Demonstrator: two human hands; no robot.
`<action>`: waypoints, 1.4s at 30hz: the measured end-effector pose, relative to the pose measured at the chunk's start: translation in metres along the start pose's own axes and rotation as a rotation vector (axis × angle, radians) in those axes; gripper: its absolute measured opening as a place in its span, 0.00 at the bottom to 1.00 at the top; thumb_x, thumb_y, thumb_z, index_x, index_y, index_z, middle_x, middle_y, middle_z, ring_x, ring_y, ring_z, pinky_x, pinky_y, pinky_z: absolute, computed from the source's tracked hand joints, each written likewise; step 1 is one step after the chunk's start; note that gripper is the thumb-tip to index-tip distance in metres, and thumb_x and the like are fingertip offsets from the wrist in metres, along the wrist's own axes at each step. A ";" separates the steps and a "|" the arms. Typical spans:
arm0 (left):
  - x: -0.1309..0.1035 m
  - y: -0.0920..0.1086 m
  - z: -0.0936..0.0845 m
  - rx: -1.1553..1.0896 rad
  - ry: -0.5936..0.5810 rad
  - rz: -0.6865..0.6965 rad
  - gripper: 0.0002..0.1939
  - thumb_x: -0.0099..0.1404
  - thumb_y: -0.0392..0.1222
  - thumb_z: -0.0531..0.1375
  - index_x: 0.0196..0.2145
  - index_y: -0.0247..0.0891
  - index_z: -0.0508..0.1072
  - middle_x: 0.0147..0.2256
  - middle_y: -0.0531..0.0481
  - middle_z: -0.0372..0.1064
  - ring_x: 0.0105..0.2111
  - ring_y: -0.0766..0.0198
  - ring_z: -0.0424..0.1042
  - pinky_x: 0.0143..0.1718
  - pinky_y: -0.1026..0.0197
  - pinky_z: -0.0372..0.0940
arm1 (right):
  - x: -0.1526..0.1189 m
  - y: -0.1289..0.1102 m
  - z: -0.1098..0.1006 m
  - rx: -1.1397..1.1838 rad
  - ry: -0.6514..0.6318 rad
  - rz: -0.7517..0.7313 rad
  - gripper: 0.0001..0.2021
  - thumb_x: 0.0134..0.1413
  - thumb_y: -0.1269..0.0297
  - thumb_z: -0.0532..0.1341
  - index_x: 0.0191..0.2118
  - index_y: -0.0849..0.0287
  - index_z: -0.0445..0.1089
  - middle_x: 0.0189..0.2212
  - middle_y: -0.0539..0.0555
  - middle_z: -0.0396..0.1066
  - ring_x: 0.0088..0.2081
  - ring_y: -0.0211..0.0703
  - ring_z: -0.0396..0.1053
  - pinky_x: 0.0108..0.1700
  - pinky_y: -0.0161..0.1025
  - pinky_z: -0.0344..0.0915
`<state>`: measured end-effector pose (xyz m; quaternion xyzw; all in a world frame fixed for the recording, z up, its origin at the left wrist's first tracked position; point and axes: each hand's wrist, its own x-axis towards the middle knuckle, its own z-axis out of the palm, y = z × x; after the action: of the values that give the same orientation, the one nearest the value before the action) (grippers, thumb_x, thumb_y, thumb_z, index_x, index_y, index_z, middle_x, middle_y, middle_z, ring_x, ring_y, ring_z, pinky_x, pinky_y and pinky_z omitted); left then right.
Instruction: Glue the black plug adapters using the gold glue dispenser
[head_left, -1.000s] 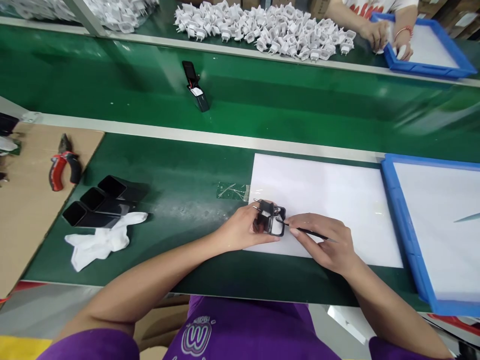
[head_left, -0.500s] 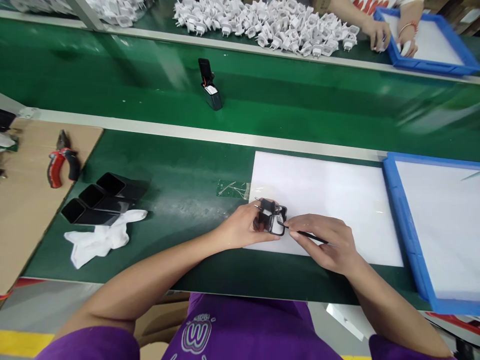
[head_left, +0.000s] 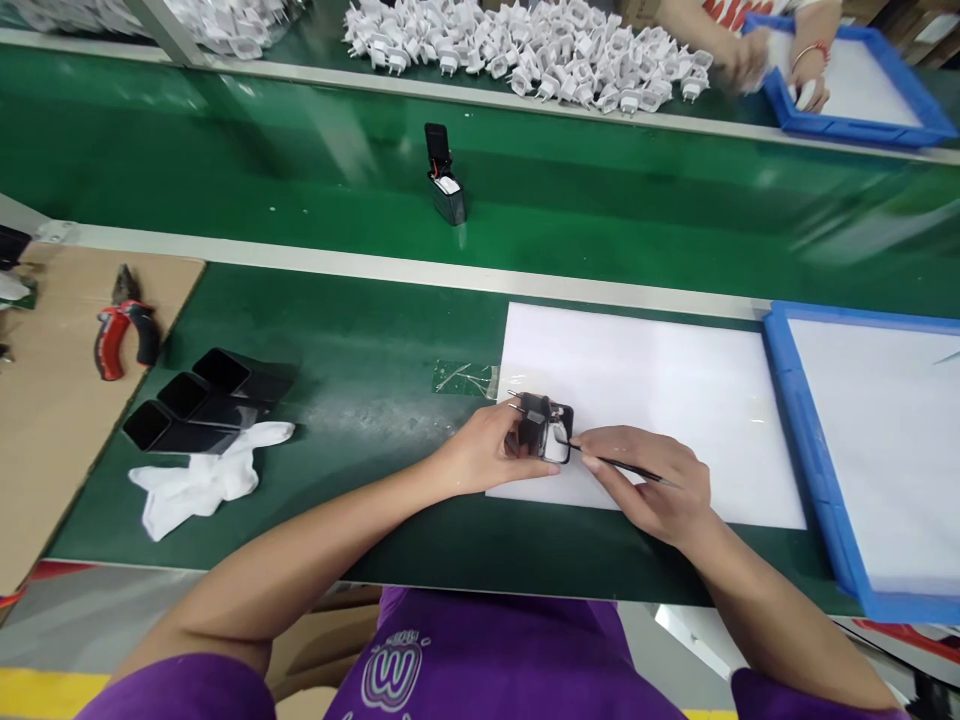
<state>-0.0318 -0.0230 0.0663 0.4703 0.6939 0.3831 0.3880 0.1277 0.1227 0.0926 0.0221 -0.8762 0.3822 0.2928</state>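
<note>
My left hand (head_left: 487, 447) is closed around a black power adapter (head_left: 534, 425) with metal plug pins pointing left. Its housing is open on the right side, where a white part shows inside. Pinched in the fingers of my right hand (head_left: 660, 480) is a slim black tool, probably tweezers (head_left: 626, 466). The tool's tip touches or lies just over the white part in the opening. Both hands are above a white sheet (head_left: 660, 390) on the green bench.
Left on the bench are several black empty housings (head_left: 184, 395), a white glove (head_left: 202, 480) and pliers (head_left: 126, 325) on cardboard. A blue tray (head_left: 814, 460) stands right. Beyond, an open black adapter (head_left: 448, 200) rides a green belt (head_left: 262, 150); white adapters (head_left: 540, 50) and a co-worker's hands lie behind.
The open black adapter on the belt has moved right and slightly down. The tool in my right hand has shifted slightly, its rear end further right. One of the co-worker's hands has moved.
</note>
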 end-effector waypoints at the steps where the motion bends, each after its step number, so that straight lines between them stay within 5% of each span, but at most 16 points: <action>1: 0.000 0.000 0.000 -0.005 -0.003 -0.003 0.31 0.54 0.54 0.66 0.51 0.36 0.67 0.33 0.50 0.71 0.29 0.62 0.71 0.31 0.61 0.68 | 0.000 0.000 0.000 -0.003 0.059 0.021 0.11 0.52 0.78 0.61 0.40 0.57 0.73 0.33 0.54 0.77 0.36 0.45 0.76 0.36 0.39 0.76; 4: 0.001 -0.001 -0.001 -0.014 -0.007 0.010 0.32 0.53 0.51 0.67 0.52 0.37 0.66 0.40 0.47 0.72 0.31 0.62 0.72 0.32 0.61 0.69 | 0.000 -0.001 -0.001 0.000 0.155 0.064 0.13 0.51 0.79 0.62 0.40 0.56 0.73 0.32 0.53 0.77 0.37 0.46 0.77 0.36 0.41 0.76; 16: 0.001 -0.002 0.000 -0.020 -0.002 0.047 0.30 0.54 0.51 0.66 0.52 0.38 0.65 0.46 0.46 0.71 0.38 0.59 0.73 0.37 0.59 0.69 | 0.004 0.005 0.002 0.014 -0.087 -0.050 0.11 0.54 0.77 0.60 0.41 0.57 0.72 0.32 0.53 0.77 0.37 0.45 0.76 0.38 0.40 0.76; 22: 0.001 -0.001 0.001 -0.008 -0.008 0.044 0.30 0.55 0.51 0.66 0.52 0.37 0.65 0.42 0.47 0.71 0.32 0.63 0.72 0.33 0.61 0.68 | 0.003 0.004 -0.002 -0.023 -0.021 -0.069 0.12 0.53 0.79 0.60 0.42 0.59 0.69 0.32 0.56 0.76 0.38 0.45 0.76 0.37 0.41 0.76; 26: 0.003 -0.003 -0.004 -0.009 -0.024 0.064 0.31 0.54 0.51 0.67 0.53 0.38 0.66 0.44 0.46 0.71 0.37 0.59 0.73 0.35 0.61 0.68 | 0.001 0.003 -0.001 -0.025 -0.089 -0.117 0.13 0.52 0.79 0.61 0.43 0.59 0.69 0.32 0.56 0.76 0.39 0.45 0.75 0.39 0.42 0.76; 31: 0.008 -0.007 -0.016 0.019 -0.179 0.091 0.33 0.54 0.49 0.67 0.56 0.39 0.66 0.39 0.47 0.72 0.30 0.64 0.71 0.31 0.63 0.66 | -0.002 0.032 -0.014 -0.243 0.095 -0.071 0.16 0.51 0.79 0.61 0.45 0.55 0.69 0.39 0.57 0.74 0.44 0.48 0.73 0.41 0.44 0.74; 36: 0.005 -0.007 -0.015 0.076 -0.132 0.138 0.38 0.55 0.50 0.66 0.61 0.39 0.59 0.36 0.49 0.72 0.28 0.65 0.70 0.32 0.62 0.66 | -0.001 0.070 -0.026 -0.673 -0.247 -0.052 0.21 0.56 0.82 0.50 0.47 0.55 0.70 0.50 0.57 0.71 0.52 0.51 0.69 0.42 0.45 0.73; 39: 0.001 -0.006 -0.008 0.107 -0.077 0.184 0.36 0.56 0.50 0.65 0.59 0.38 0.60 0.44 0.43 0.72 0.30 0.63 0.71 0.34 0.60 0.67 | 0.005 0.056 -0.026 -0.609 -0.151 -0.070 0.25 0.55 0.85 0.46 0.49 0.56 0.70 0.48 0.54 0.72 0.54 0.47 0.67 0.52 0.48 0.69; 42: -0.002 -0.006 0.000 0.141 0.017 0.249 0.26 0.56 0.51 0.65 0.48 0.36 0.67 0.54 0.39 0.66 0.40 0.56 0.73 0.41 0.56 0.67 | 0.014 0.019 -0.015 -0.446 -0.025 -0.029 0.14 0.60 0.75 0.53 0.48 0.56 0.69 0.42 0.55 0.75 0.47 0.45 0.71 0.49 0.43 0.70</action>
<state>-0.0332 -0.0268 0.0611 0.5756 0.6588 0.3825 0.2972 0.1189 0.1492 0.0954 -0.0256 -0.9422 0.1745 0.2850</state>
